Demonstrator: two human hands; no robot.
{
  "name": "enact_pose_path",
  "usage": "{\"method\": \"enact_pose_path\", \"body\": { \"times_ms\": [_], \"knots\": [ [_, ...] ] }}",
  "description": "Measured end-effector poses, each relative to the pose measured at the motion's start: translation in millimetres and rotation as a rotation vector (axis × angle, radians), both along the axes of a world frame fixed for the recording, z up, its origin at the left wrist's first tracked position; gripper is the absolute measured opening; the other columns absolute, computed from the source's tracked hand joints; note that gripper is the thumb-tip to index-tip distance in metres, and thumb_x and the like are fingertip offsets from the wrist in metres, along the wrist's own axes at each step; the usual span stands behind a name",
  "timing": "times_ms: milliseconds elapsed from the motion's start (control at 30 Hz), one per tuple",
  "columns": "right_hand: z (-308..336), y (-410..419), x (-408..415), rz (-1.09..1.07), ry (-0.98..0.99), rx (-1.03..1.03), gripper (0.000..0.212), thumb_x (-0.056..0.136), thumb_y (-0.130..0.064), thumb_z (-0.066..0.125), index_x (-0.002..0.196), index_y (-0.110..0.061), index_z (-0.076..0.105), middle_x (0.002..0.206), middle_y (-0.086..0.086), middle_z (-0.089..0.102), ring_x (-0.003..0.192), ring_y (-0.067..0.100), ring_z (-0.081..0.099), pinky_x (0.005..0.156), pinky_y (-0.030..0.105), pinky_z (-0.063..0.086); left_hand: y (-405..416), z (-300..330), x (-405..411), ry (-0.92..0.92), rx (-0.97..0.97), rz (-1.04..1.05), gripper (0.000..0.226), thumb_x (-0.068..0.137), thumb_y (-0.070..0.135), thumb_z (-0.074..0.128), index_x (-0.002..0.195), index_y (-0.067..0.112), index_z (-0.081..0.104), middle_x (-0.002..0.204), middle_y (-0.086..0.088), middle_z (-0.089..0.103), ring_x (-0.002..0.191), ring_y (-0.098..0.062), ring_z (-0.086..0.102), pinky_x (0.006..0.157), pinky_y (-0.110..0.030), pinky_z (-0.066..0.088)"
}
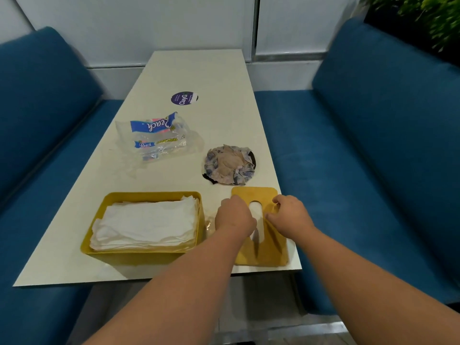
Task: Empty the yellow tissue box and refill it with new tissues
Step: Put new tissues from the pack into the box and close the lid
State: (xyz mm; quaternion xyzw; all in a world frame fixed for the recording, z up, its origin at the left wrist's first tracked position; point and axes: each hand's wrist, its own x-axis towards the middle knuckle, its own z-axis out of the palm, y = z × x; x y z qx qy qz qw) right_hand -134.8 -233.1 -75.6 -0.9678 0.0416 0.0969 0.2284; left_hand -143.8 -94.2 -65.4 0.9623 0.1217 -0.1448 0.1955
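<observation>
The yellow tissue box stands open at the near left of the table, filled with a stack of white tissues. Its yellow lid, with an oval slot, lies flat to the right of the box near the table's front edge. My left hand grips the lid's left side with curled fingers. My right hand pinches the lid's right side next to the slot. Both forearms reach in from below.
An empty clear plastic tissue wrapper lies at mid-table. A round heap of crumpled used tissues sits behind the lid. A purple round sticker is farther back. Blue benches flank the white table.
</observation>
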Motion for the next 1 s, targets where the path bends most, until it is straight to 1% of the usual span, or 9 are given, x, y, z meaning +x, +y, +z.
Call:
{"method": "enact_pose_path", "body": {
  "times_ms": [133,267,367,433,500,600,667,800,1000],
  "knots": [
    [8.2,-3.3,2.0,0.007,-0.068,-0.056,0.058,0.086,-0.044,0.061,0.136,-0.018,0.048,0.130,0.004,0.049,0.114,0.024,0.049,0.090,0.037,0.047,-6.3,5.1,3.2,-0.030,0.004,-0.001,0.056,0.081,0.038,0.072,0.121,0.010,0.046,0.119,-0.010,0.055,0.107,-0.026,0.057,0.072,-0.029,0.042],
    [36.3,-2.8,16.5,0.094,-0.268,-0.146,0.072,0.083,-0.045,0.062,0.145,-0.018,0.036,0.146,0.005,0.039,0.131,0.026,0.035,0.106,0.042,0.033,-11.1,31.6,7.7,-0.134,0.016,-0.074,0.059,0.077,0.039,0.076,0.120,0.011,0.047,0.103,-0.005,0.057,0.092,-0.024,0.059,0.065,-0.030,0.043],
    [71.8,4.7,33.4,0.138,-0.212,-0.084,0.084,0.079,-0.038,0.066,0.150,-0.020,0.026,0.150,0.004,0.036,0.136,0.027,0.034,0.109,0.046,0.034,-6.0,68.5,11.6,-0.251,0.084,-0.181,0.055,0.075,0.038,0.077,0.114,0.014,0.047,0.089,0.001,0.049,0.079,-0.020,0.052,0.059,-0.030,0.041],
    [95.8,12.6,40.8,0.181,-0.146,0.008,0.088,0.076,-0.031,0.069,0.150,-0.025,0.024,0.146,0.004,0.041,0.129,0.027,0.043,0.099,0.043,0.044,5.3,93.8,14.5,-0.328,0.134,-0.240,0.058,0.072,0.038,0.078,0.116,0.016,0.046,0.091,0.002,0.051,0.079,-0.019,0.054,0.060,-0.030,0.044],
    [114.4,24.1,42.0,0.262,-0.113,0.057,0.093,0.074,-0.026,0.075,0.150,-0.032,0.022,0.146,0.002,0.040,0.127,0.027,0.044,0.092,0.037,0.046,24.7,116.6,15.5,-0.384,0.202,-0.312,0.063,0.072,0.043,0.077,0.120,0.017,0.045,0.092,0.002,0.054,0.078,-0.018,0.053,0.061,-0.030,0.044],
    [129.6,49.1,37.7,0.391,-0.136,0.010,0.100,0.072,-0.033,0.081,0.150,-0.042,0.018,0.155,-0.004,0.026,0.137,0.028,0.032,0.103,0.045,0.040,65.7,145.0,13.1,-0.391,0.222,-0.425,0.072,0.072,0.057,0.074,0.121,0.017,0.040,0.090,0.002,0.050,0.080,-0.018,0.051,0.063,-0.031,0.041],
    [133.3,67.7,33.1,0.454,-0.160,-0.015,0.094,0.073,-0.045,0.078,0.149,-0.042,0.023,0.157,-0.007,0.022,0.139,0.027,0.028,0.108,0.047,0.036,92.6,158.4,11.7,-0.348,0.186,-0.505,0.076,0.071,0.053,0.075,0.128,0.018,0.039,0.097,0.001,0.054,0.085,-0.016,0.052,0.066,-0.030,0.045],
    [136.3,110.2,19.2,0.507,-0.195,-0.047,0.065,0.079,-0.051,0.071,0.137,-0.033,0.047,0.132,-0.005,0.053,0.113,0.019,0.047,0.096,0.037,0.044,143.1,167.0,5.1,-0.298,0.190,-0.625,0.078,0.069,0.039,0.078,0.134,0.022,0.038,0.109,0.000,0.061,0.091,-0.016,0.057,0.078,-0.031,0.056],
    [132.0,153.7,6.7,0.473,-0.171,-0.083,0.063,0.076,-0.063,0.066,0.132,-0.037,0.051,0.124,-0.004,0.059,0.111,0.021,0.051,0.094,0.041,0.048,199.5,159.2,-2.4,-0.284,0.121,-0.651,0.076,0.074,0.034,0.076,0.139,0.028,0.037,0.119,0.006,0.059,0.095,-0.012,0.055,0.083,-0.025,0.052]
  ]
}}
